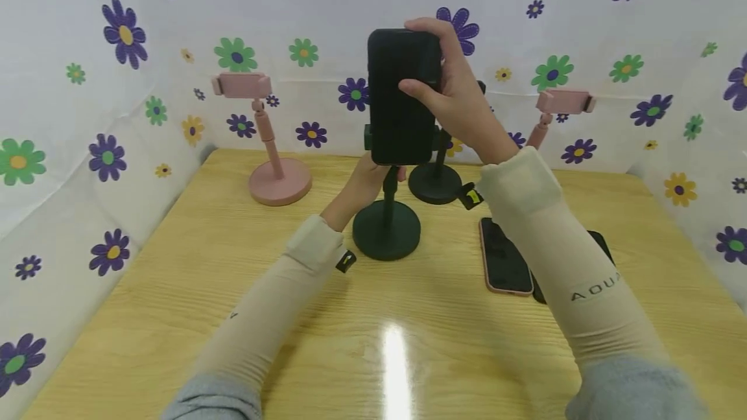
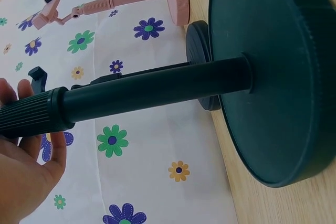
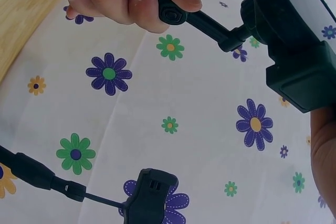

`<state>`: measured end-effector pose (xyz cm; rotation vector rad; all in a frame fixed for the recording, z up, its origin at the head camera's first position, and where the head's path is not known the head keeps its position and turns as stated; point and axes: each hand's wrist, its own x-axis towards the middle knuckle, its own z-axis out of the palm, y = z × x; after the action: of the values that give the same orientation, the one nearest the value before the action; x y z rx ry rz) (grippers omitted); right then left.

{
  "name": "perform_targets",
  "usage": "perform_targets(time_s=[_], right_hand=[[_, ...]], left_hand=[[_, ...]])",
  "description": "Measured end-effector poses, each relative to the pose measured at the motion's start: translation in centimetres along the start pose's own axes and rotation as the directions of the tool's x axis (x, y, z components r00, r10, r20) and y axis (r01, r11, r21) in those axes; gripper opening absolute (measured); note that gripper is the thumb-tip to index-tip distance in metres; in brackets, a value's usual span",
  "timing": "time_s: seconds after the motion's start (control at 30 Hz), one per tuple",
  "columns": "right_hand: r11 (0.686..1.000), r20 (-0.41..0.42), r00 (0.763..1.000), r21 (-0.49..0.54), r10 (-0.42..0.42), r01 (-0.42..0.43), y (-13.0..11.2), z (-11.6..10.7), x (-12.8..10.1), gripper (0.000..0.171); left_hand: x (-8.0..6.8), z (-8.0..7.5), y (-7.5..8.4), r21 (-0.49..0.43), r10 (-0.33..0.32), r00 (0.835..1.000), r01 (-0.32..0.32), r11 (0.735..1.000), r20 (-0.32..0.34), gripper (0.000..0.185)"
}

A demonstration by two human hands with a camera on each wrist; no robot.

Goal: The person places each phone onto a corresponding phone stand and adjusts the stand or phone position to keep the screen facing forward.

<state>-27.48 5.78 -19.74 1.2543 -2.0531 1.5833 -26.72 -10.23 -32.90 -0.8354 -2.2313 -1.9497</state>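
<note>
Leftmost, a pink stand (image 1: pixel 273 148) sits on the wooden table (image 1: pixel 175 277). Next, the left hand (image 1: pixel 364 186) wraps the pole of the dark green stand (image 1: pixel 386 229), whose clamp carries the black phone (image 1: pixel 401 96). Further right, the right hand (image 1: pixel 452 93) grips that phone's top, above two phones (image 1: pixel 504 258) lying flat.

Both forearms wear snug beige arm sleeves (image 1: pixel 274 303) over grey cuffs at the lower frame edge. The right sleeve (image 1: pixel 569 258) bears grey lettering "AQUA". Small black tabs sit near each wrist.
</note>
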Motion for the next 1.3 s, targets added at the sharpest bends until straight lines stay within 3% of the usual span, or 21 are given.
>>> perform_targets(time_s=[0.2, 0.4, 0.67, 0.9, 1.03, 1.13, 1.3], right_hand=[[1.0, -0.022, 1.0, -0.03, 0.003, -0.004, -0.5, -1.7, -0.7, 0.056], [0.999, -0.031, 0.999, -0.006, 0.037, -0.037, -0.9, -1.7, -0.8, 0.056], [1.0, -0.037, 0.999, 0.015, 0.017, -0.016, -0.9, -1.9, -1.1, 0.054], [1.0, -0.028, 1.0, -0.011, 0.003, -0.003, -1.0, -2.1, -1.3, 0.055], [1.0, -0.021, 1.0, 0.01, 0.018, -0.017, -1.0, -2.1, -1.3, 0.055], [1.0, -0.013, 1.0, 0.001, 0.013, -0.013, -1.1, -1.9, -1.2, 0.055], [0.999, 0.01, 1.0, -0.034, 0.029, -0.029, -1.1, -1.4, -1.4, 0.055]], left_hand=[[1.3, 1.6, 0.4, 0.019, -0.007, 1.0, 0.006, 1.0, 0.029, 0.041], [1.3, 1.7, 0.7, 0.02, -0.046, 0.999, 0.046, 0.999, 0.005, 0.039], [1.1, 1.9, 0.7, 0.058, -0.024, 0.999, 0.023, 0.998, 0.028, 0.042], [1.2, 2.4, 0.7, 0.053, -0.06, 0.998, 0.06, 0.997, -0.011, 0.042], [1.1, 2.3, 0.6, 0.067, -0.035, 0.999, 0.035, 0.997, -0.005, 0.05], [1.1, 2.1, 0.4, 0.027, -0.022, 1.0, 0.022, 0.999, 0.007, 0.056], [1.1, 2.0, 0.6, -0.16, -0.03, 1.0, 0.029, 0.987, -0.003, 0.038]])
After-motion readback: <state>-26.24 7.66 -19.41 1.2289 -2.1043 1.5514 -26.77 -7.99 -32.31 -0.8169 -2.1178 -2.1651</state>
